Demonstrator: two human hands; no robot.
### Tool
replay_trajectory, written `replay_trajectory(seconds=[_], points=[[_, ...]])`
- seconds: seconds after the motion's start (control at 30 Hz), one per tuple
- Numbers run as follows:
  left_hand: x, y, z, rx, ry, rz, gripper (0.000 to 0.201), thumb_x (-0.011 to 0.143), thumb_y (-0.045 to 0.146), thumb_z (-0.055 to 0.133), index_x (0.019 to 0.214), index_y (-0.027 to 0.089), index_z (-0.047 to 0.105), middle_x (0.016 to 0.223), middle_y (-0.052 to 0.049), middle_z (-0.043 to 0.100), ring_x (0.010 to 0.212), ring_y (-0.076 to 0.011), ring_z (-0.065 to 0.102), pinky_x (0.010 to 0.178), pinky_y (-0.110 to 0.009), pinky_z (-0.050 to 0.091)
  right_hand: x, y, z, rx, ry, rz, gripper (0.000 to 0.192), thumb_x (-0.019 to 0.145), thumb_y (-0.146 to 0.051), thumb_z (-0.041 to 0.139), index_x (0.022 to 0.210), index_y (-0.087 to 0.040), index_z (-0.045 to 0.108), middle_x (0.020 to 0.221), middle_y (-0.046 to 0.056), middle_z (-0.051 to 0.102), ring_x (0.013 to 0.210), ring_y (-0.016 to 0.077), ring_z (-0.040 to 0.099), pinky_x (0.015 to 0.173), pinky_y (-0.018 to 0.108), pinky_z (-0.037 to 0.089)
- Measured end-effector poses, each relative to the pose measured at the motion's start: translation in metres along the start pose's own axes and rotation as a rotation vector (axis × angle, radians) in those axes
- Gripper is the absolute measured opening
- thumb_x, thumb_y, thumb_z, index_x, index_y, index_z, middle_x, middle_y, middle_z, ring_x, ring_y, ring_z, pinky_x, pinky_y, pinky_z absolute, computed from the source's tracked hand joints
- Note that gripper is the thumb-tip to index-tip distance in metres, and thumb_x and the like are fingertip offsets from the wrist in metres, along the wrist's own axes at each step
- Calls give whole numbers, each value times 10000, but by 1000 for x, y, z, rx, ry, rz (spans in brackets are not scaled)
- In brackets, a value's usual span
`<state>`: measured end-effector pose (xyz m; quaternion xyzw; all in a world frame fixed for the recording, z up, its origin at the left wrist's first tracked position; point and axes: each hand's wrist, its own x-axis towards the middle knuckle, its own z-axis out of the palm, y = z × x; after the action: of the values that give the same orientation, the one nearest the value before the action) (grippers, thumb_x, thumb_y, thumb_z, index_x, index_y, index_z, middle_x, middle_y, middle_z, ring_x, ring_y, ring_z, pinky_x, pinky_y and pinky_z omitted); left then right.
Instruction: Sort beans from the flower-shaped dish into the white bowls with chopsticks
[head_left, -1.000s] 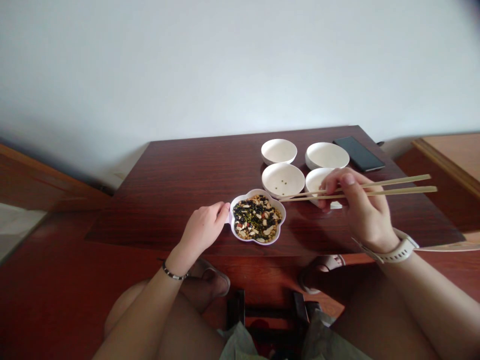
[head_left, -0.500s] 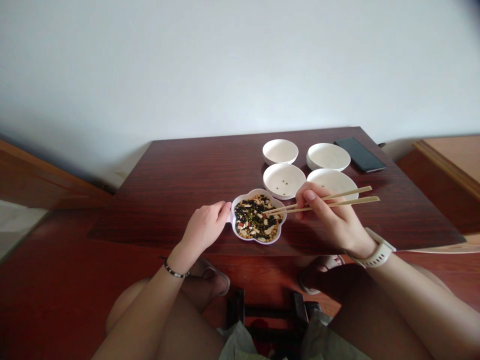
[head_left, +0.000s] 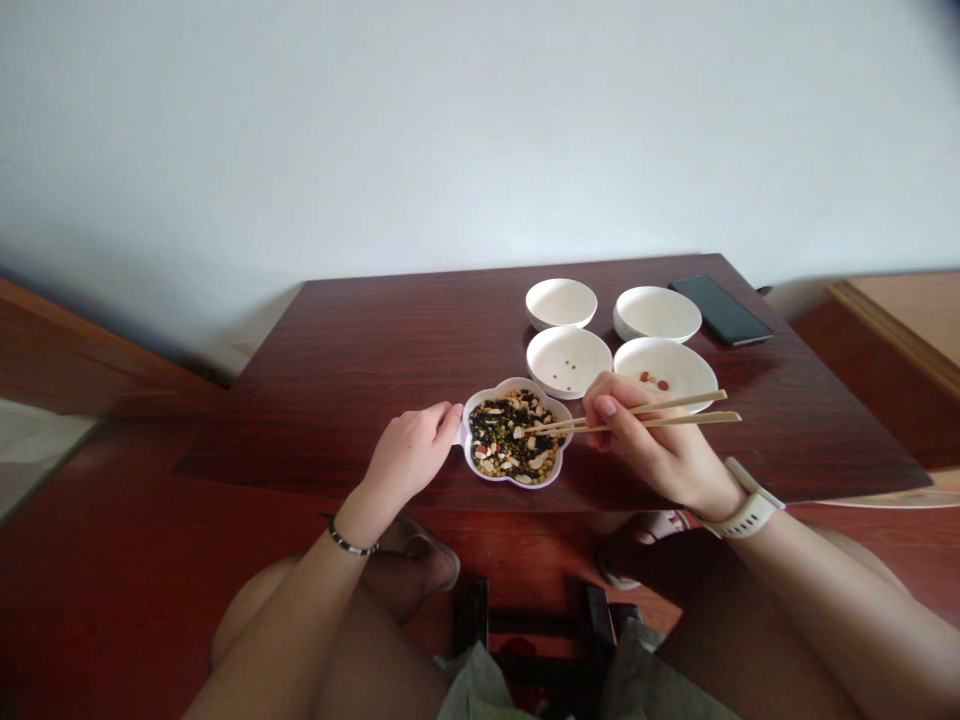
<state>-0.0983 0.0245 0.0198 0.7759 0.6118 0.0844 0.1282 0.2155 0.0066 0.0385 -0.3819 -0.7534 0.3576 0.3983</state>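
Note:
My left hand (head_left: 415, 448) is closed on the short handle of a flower-shaped white bowl (head_left: 564, 462) at the table's front edge. Mixed beans and nuts (head_left: 510, 430), black, green, yellow and pale, fill it. My right hand (head_left: 645, 437) grips a pair of wooden chopsticks (head_left: 694, 402), whose tips reach into the mix. Whether the tips pinch anything is too small to tell. Just beyond this hand is a white bowl (head_left: 686, 370) with a few reddish and yellowish pieces inside. Left of it, another white bowl (head_left: 551, 352) holds several small dark beans.
Two more white bowls, a left one (head_left: 561, 302) and a right one (head_left: 657, 312), stand in the back row. A black phone (head_left: 721, 310) lies to their right on the dark wooden table (head_left: 375, 350). Behind rises a pale wall (head_left: 480, 130).
My right hand has shifted slightly left and down, and the chopsticks have tilted a little flatter. Reddish pieces in the near right bowl are now uncovered. My left hand has stayed put.

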Motion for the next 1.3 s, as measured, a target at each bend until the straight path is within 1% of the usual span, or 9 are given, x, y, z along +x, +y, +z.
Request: replay_trajectory(seconds=[0.13, 0.23, 0.37, 0.5, 0.67, 0.83, 1.03, 1.17, 1.3], points=[[0, 0, 0, -1, 0, -2, 476, 1148, 419, 314, 852, 219, 629, 859, -75, 786, 810, -261, 747, 700, -338, 359, -1, -1, 0, -25, -8, -1, 337, 1146, -368, 435, 867, -226, 559, 784, 15, 618, 726, 173, 585, 723, 363, 446], [0, 0, 0, -5, -2, -1, 474, 1146, 416, 319, 864, 216, 643, 869, -79, 789, 825, -261, 750, 706, -338, 365, -1, -1, 1, 9, 23, -8, 344, 1146, -372, 433, 870, -225, 575, 782, 19, 625, 722, 176, 599, 715, 362, 452], [0, 0, 0, -1, -3, -3, 477, 1148, 415, 315, 841, 217, 621, 852, -76, 782, 810, -257, 747, 705, -342, 363, -1, 3, 2, 102, 82, 1, 345, 1141, -389, 442, 876, -227, 592, 766, 22, 621, 696, 183, 614, 677, 361, 464], [-1, 0, 0, -3, 3, 0, 478, 1147, 414, 312, 838, 217, 618, 848, -76, 780, 804, -253, 742, 706, -341, 364, -1, 6, 1, 108, 108, 28, 352, 1139, -402, 451, 871, -229, 601, 754, 23, 630, 696, 188, 615, 693, 368, 468], [0, 0, 1, -6, 4, -10, 469, 1143, 415, 322, 837, 219, 618, 842, -76, 775, 796, -251, 741, 701, -336, 362, -1, 5, 0, 112, 90, 72, 356, 1140, -418, 447, 879, -233, 603, 742, 18, 635, 702, 188, 615, 691, 361, 469], [1, 0, 2, -8, 5, -10, 479, 1145, 421, 317, 840, 221, 628, 850, -78, 781, 815, -258, 747, 707, -337, 362, -2, 3, 2, 89, 65, 61, 355, 1144, -416, 439, 889, -231, 602, 765, 19, 633, 724, 184, 609, 711, 361, 461], [0, 1, 1, 8, 4, -11, 472, 1145, 419, 315, 832, 228, 613, 840, -72, 777, 799, -254, 740, 700, -339, 358, -2, 2, 2, 88, 84, 49, 357, 1144, -417, 439, 881, -230, 592, 749, 22, 637, 709, 186, 609, 695, 367, 452], [0, 0, 1, 8, -3, -10, 479, 1145, 428, 311, 827, 227, 607, 829, -69, 771, 777, -250, 732, 690, -340, 357, -4, 1, 0, 104, 126, 60, 358, 1141, -417, 447, 872, -231, 592, 737, 28, 638, 698, 191, 613, 702, 379, 461], [-1, 0, 1, 10, 2, -3, 476, 1144, 420, 312, 837, 225, 619, 842, -74, 775, 792, -253, 734, 698, -341, 358, -3, 0, -4, 198, 225, 38, 356, 1128, -410, 470, 852, -233, 607, 751, 42, 622, 674, 201, 613, 659, 387, 475]])
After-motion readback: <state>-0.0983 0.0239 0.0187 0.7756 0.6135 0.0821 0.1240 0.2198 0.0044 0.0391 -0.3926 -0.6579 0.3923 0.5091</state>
